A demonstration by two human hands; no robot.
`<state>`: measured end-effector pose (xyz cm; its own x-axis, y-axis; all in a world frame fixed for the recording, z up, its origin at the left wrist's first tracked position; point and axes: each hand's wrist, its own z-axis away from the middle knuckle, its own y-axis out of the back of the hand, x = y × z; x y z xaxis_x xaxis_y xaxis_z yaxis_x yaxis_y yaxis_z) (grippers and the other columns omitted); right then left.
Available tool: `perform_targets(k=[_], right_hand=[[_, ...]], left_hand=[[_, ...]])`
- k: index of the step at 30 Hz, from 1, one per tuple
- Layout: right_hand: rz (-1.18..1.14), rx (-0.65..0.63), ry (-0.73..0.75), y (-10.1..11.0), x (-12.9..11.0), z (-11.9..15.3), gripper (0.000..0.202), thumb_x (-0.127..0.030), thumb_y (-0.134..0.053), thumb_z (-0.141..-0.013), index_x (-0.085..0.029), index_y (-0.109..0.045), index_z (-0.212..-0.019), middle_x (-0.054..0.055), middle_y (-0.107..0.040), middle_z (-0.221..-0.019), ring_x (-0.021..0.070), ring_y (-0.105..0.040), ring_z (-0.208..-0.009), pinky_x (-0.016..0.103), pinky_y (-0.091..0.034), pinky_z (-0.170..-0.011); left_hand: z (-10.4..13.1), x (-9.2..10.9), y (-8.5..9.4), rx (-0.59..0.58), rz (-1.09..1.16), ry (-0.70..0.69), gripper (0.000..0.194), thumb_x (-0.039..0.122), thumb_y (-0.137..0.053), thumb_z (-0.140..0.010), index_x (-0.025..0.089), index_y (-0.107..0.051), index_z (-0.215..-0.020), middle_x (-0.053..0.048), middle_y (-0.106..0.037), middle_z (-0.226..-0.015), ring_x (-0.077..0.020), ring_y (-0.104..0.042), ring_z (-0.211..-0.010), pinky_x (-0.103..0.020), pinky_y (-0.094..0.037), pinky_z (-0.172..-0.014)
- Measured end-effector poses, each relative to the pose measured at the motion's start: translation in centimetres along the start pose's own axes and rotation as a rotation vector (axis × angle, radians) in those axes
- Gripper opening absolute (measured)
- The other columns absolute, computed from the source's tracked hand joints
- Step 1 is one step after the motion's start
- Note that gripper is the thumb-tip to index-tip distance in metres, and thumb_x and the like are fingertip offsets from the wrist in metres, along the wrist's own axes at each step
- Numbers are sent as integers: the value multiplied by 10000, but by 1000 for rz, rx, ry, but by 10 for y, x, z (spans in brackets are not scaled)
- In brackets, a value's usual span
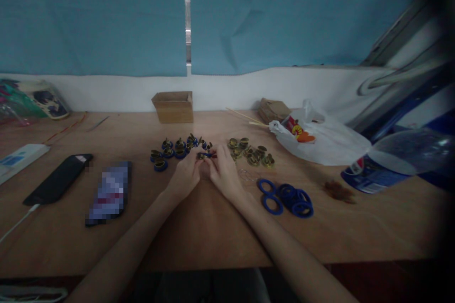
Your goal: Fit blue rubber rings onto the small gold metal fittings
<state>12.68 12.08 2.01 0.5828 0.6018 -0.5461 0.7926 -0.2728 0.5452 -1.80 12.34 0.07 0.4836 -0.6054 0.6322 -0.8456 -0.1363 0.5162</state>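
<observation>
My left hand [187, 170] and my right hand [223, 170] meet at the middle of the wooden table, fingers closed on a small brass part with a blue ring [204, 155] between them. Just behind and left of my hands stand several brass pieces with blue rings round their bases [179, 147]. On the right of my hands lie several brass pieces without blue rings [254, 155]. Nearer the front right is a group of loose blue rings [293, 199], some overlapping. Fine details of the held part are hidden by my fingers.
A small open cardboard box [175, 108] stands at the back. On the left lie a black phone [59, 180] with a cable and a blurred-out packet or device [109, 193]. To the right are a white plastic bag [327, 144], a brown package [273, 110] and a large bottle [377, 170].
</observation>
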Motion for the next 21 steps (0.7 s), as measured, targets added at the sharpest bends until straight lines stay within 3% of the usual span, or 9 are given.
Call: perform_targets(k=[9,16,21], right_hand=[[-13,30,-2,3,-6,-1,95,-172,-535,-866,-192,-502,-953,89,-542,-960,235,-554,-923,392,-495,-839],[-52,19,-8,2,-3,-1,201,-214,-547,-865,-181,-499,-1058,110,-621,-1004,248,-601,-969,401,-501,-853],[-84,-29,-42,3,-2,0,192,-186,-533,-863,-201,-510,-1053,90,-665,-994,237,-642,-929,382,-512,-827]], left_hand=[[4,-7,-8,88,88,148,293,62,-467,-854,224,-378,-1081,-110,-683,-1048,-220,-680,-997,-341,-543,-802],[1,3,-3,146,-6,189,106,126,-454,-891,218,-403,-906,-22,-646,-744,-183,-693,-685,-229,-483,-555],[-1,8,-3,153,73,133,163,119,-482,-879,212,-405,-989,-44,-668,-849,-171,-708,-776,-220,-514,-606]])
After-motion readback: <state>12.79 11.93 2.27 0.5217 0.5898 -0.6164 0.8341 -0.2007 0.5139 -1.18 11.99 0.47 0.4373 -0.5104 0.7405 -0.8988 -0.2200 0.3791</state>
